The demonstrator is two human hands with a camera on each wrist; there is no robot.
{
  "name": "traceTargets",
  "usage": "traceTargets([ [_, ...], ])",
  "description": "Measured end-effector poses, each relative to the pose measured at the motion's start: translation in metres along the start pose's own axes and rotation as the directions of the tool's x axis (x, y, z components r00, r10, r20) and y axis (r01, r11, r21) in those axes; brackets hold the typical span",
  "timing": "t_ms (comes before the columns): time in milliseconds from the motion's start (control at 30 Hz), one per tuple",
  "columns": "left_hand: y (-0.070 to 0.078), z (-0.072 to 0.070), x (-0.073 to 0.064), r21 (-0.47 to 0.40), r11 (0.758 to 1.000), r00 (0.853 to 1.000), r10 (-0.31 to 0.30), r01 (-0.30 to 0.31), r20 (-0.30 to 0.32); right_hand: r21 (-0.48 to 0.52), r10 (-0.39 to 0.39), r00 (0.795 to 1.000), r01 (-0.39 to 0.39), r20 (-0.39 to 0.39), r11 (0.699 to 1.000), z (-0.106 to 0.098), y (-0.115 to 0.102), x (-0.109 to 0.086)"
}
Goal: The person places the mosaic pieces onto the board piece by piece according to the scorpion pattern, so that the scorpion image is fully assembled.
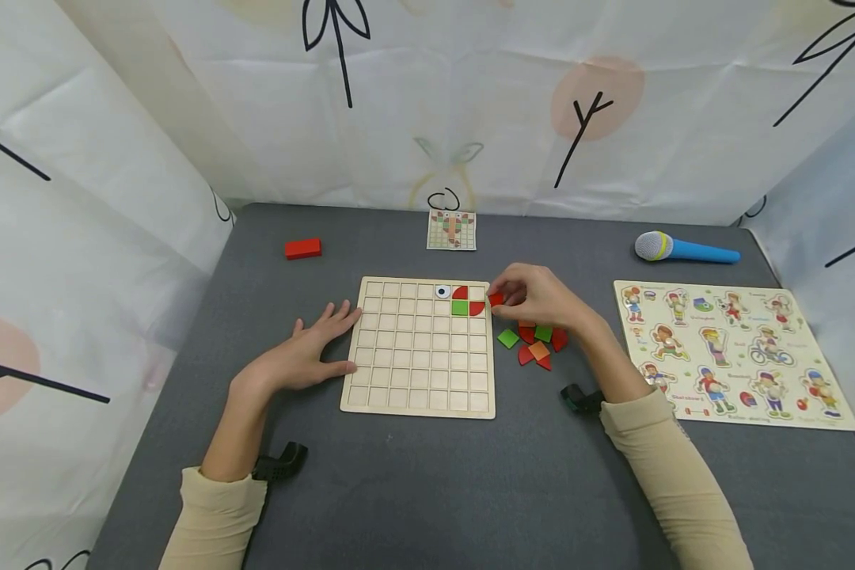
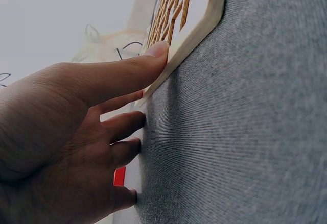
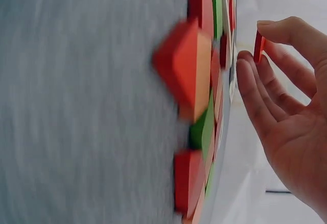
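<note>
A pale wooden grid board [image 1: 419,348] lies mid-table. In its upper right cells sit an eye tile [image 1: 442,292], a green square tile [image 1: 459,307] and red quarter-round tiles [image 1: 476,308]. My left hand [image 1: 302,348] spreads along the board's left edge; in the left wrist view the thumb [image 2: 148,63] touches the rim, fingers straight. At the upper right edge, my right hand [image 1: 534,297] pinches a red tile [image 3: 259,48] between thumb and fingertips, raised above the table. Below that hand lies a loose pile of red, green and orange tiles [image 1: 539,351].
A small pattern card [image 1: 452,230] stands behind the board. Further left is a red block [image 1: 302,248]. On the right are a blue toy microphone [image 1: 687,248] and a picture puzzle board [image 1: 741,356]. Printed white cloth [image 1: 470,95] encloses the table's back and sides.
</note>
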State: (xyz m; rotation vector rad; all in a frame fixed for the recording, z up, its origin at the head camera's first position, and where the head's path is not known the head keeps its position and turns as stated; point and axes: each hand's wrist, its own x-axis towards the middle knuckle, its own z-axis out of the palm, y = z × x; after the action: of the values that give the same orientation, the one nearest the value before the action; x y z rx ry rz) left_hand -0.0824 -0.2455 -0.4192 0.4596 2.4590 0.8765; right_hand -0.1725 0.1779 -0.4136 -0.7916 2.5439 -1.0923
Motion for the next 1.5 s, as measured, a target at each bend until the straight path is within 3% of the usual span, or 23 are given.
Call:
traceTargets([
  [400, 0.001, -0.001, 0.002, 0.016, 1.000, 1.000, -0.017, 0.017, 0.014, 0.091, -0.084, 0.995, 0.079, 0.049, 0.993, 0.027, -0.027, 0.019],
  [667, 0.001, -0.001, 0.002, 0.022, 1.000, 1.000, -0.022, 0.022, 0.012, -0.033, -0.154, 0.985, 0.157, 0.080, 0.987, 0.040, -0.037, 0.038],
  [1000, 0.004, -0.001, 0.001, 0.017, 1.000, 1.000, -0.015, 0.015, 0.012, -0.103, -0.132, 0.986, 0.143, 0.106, 0.984, 0.051, -0.042, 0.050],
  [1500, 0.003, -0.001, -0.002, -0.008, 1.000, 1.000, 0.011, -0.011, -0.002, -0.022, -0.109, 0.991, 0.111, 0.074, 0.994, 0.047, -0.044, 0.041],
])
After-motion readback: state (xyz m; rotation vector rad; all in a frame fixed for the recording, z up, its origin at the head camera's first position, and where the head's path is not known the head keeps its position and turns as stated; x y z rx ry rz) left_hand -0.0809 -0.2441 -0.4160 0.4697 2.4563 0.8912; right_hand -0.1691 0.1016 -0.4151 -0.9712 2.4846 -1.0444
